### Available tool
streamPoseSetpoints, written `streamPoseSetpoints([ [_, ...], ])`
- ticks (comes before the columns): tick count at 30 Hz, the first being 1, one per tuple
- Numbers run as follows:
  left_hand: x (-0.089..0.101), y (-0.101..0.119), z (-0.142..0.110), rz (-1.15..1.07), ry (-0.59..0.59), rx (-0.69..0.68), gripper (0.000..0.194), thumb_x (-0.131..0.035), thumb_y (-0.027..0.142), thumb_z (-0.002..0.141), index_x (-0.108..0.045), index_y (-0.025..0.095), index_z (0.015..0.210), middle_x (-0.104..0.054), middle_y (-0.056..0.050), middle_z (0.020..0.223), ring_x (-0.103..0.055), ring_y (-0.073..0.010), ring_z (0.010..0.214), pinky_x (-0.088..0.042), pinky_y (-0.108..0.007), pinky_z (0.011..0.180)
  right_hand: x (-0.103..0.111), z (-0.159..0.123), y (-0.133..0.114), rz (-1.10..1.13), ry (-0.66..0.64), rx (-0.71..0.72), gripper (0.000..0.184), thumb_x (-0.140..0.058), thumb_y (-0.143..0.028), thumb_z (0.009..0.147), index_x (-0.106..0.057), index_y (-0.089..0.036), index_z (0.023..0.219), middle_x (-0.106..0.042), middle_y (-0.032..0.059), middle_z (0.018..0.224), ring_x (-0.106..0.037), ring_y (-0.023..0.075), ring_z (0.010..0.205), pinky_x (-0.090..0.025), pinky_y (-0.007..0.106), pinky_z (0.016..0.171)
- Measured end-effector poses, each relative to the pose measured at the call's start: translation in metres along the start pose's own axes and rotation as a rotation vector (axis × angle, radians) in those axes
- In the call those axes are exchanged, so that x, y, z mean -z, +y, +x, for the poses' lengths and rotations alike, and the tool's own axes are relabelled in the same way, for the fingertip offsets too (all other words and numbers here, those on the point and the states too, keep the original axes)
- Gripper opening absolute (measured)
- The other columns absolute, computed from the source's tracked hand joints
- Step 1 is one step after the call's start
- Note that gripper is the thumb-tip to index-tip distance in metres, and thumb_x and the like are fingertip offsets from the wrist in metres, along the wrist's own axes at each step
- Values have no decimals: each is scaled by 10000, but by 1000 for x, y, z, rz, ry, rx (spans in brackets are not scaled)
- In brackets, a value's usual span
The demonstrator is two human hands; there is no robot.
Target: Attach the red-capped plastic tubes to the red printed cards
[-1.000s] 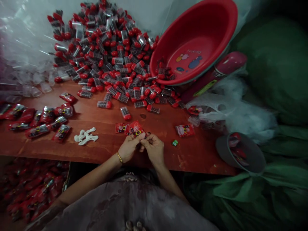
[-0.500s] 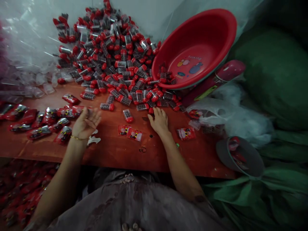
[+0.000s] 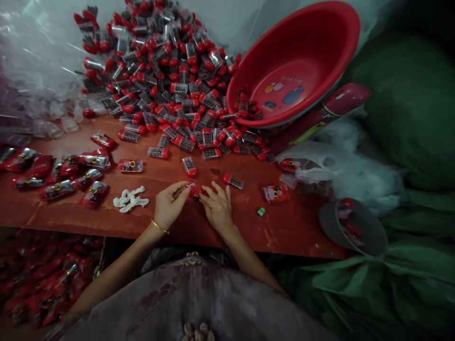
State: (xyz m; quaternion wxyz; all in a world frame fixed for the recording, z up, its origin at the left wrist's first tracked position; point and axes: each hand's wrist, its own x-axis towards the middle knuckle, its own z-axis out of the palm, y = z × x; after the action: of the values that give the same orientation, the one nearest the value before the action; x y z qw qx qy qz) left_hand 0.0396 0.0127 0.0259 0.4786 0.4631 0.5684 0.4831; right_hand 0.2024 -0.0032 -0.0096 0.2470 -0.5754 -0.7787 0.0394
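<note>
Across the reddish desk [image 3: 295, 225] we see a large heap of red-ended tubes [image 3: 174, 85], well beyond the hands. Nearer, the left hand [image 3: 169, 204] has its thumb and forefinger almost together, and the right hand [image 3: 217, 207] has its fingers loosely spread; we cannot tell whether either grip is pinched tight. The red printed packet [image 3: 195, 191] between them looks like thin film, so we judge it light, soft and rather slippery, easily creased but hardly breakable; we would take it by its side edges with the fingertips. It lies at the left fingertips on one side and at the right fingertips on the other, partly hidden by them. A lone tube [image 3: 233, 181] lies just beside the outer right fingers; we expect it to be stiff, light and apt to roll, best held around its clear middle
</note>
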Motion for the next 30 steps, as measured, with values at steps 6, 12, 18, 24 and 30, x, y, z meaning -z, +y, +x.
streamPoseSetpoints([
  [6, -4, 3, -1, 424, -67, -139, 461, -659, 422, 720, -643, 196, 1121, -714, -59, 890, -637, -205, 830, -455, -285, 774, 8, 8, -3, 186, 232, -5, 162, -573, -252, 853, -730, -292, 855, -715, 10, 1027, -548, 227, 1077, -253, 537, 1050],
  [12, -14, 6, 8, 136, -171, -131, 275, -612, 409, 759, -711, 153, 755, -692, -35, 726, -590, -147, 659, -447, -250, 660, 24, 14, -8, 516, 290, -180, 238, -650, -335, 781, -684, -248, 1000, -672, 64, 1106, -569, 219, 1053, -413, 425, 969],
  [18, -15, 17, 8, 120, -272, -189, 223, -620, 359, 763, -729, 171, 818, -719, -41, 794, -626, -174, 745, -459, -268, 717, 31, 13, -6, 877, 63, -401, 268, -518, -390, 844, -671, -177, 901, -696, 29, 780, -626, 155, 689, -491, 267, 651],
  [24, -29, 14, 1, 37, -231, -112, 226, -656, 382, 730, -713, 167, 688, -674, -10, 645, -586, -139, 634, -454, -255, 661, 27, 14, -12, 643, 249, -454, 397, -464, -401, 866, -525, -177, 544, -492, -33, 507, -450, 96, 498, -372, 219, 520],
  [30, -46, 18, -1, -484, -145, 280, 383, -807, 403, 525, -728, 151, 803, -719, -33, 776, -610, -119, 668, -484, -253, 704, 19, 18, -19, 643, 255, -443, 325, -440, -387, 884, -611, -172, 710, -572, -15, 582, -485, 108, 541, -385, 218, 535],
])
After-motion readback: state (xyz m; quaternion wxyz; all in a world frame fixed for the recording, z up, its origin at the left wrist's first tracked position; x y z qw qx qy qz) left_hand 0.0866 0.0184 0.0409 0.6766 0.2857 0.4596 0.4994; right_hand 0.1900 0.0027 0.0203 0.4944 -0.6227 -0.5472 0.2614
